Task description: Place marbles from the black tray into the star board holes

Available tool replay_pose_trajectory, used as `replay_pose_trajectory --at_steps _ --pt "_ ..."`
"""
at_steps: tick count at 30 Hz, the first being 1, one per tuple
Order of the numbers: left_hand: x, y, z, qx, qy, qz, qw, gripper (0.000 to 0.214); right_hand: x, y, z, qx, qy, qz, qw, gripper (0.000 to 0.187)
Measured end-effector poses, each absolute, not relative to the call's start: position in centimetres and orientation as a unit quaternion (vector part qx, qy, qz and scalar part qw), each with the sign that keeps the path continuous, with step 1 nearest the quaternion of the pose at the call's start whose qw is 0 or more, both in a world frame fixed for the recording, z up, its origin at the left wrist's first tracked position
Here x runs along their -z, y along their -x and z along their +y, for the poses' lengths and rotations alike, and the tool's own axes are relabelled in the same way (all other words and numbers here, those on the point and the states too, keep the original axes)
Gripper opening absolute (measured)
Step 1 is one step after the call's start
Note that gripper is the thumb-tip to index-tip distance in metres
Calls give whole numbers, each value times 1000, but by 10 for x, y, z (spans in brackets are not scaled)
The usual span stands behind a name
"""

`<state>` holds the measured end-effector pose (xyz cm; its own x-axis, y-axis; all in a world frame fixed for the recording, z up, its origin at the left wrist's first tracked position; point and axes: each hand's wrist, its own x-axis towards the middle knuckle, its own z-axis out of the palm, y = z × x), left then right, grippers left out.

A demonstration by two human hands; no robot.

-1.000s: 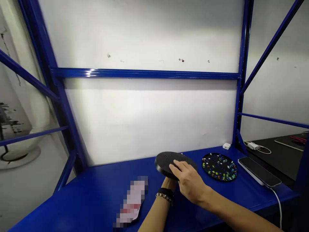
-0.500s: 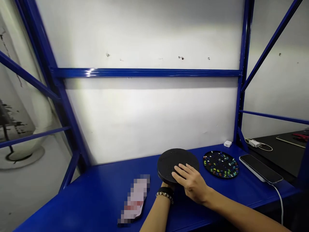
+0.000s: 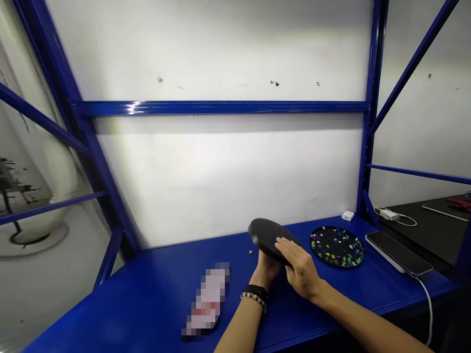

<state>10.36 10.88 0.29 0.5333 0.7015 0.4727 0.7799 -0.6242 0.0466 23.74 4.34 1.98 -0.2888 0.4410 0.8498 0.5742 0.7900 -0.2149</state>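
Above the blue table I hold a thick round black disc (image 3: 265, 237), tilted with its left side higher. My left hand (image 3: 268, 268), a dark band and a beaded bracelet on its wrist, supports the disc from below; the disc hides most of its fingers. My right hand (image 3: 300, 268) grips the right edge, with its fingers lying over the top face. A tiny orange bead-like piece (image 3: 250, 252) lies on the table, just left of the disc. To the right is a round black tray (image 3: 336, 250) with many small colourful glossy pieces in it.
A blurred-out pinkish flat object (image 3: 208, 301) lies on the blue table (image 3: 154, 289) at left. On the right are a phone (image 3: 399, 251) on a white block with a cable, and a white charger (image 3: 348, 215). Blue metal posts and a crossbar (image 3: 228, 107) frame the table.
The disc has gone from nearly level to tilted, its left side up and its right side down. My right hand has shifted toward its right edge. The tiny orange piece has come into view.
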Motion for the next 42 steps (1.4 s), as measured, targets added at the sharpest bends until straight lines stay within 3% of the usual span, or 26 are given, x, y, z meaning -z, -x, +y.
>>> replay_pose_trajectory --at_steps 3,6,8,12,16,23,28,31,34,38,42 --pt "-3 -120 115 382 795 -454 -125 46 -45 -254 50 -52 388 -664 637 42" --pt "-6 -117 114 426 737 -484 -203 37 -67 -278 60 -135 459 -535 696 38" --pt "-13 -101 113 422 713 -527 -189 38 -72 -293 68 -190 488 -479 705 41" --pt "-29 -55 118 195 709 -678 8 48 -54 -309 80 -302 529 -450 653 49" --pt "-28 -20 128 149 696 -702 6 33 -25 -301 85 -363 548 -517 549 47" --pt "-24 -5 132 199 702 -683 -28 22 -5 -282 80 -288 563 -657 411 34" --pt "-48 -32 122 299 716 -629 -47 24 -11 -271 69 -254 526 -668 460 27" --pt "-64 -67 103 392 761 -492 -161 20 -19 -264 70 -355 458 -648 495 36" --pt "-72 -100 85 386 804 -371 -258 18 -21 -261 73 -462 411 -597 511 46" --pt "-75 -118 76 386 821 -362 -213 15 -22 -265 73 -475 397 -599 508 49" --pt "-75 -111 75 347 826 -398 -196 34 -29 -283 72 -415 430 -634 491 42"
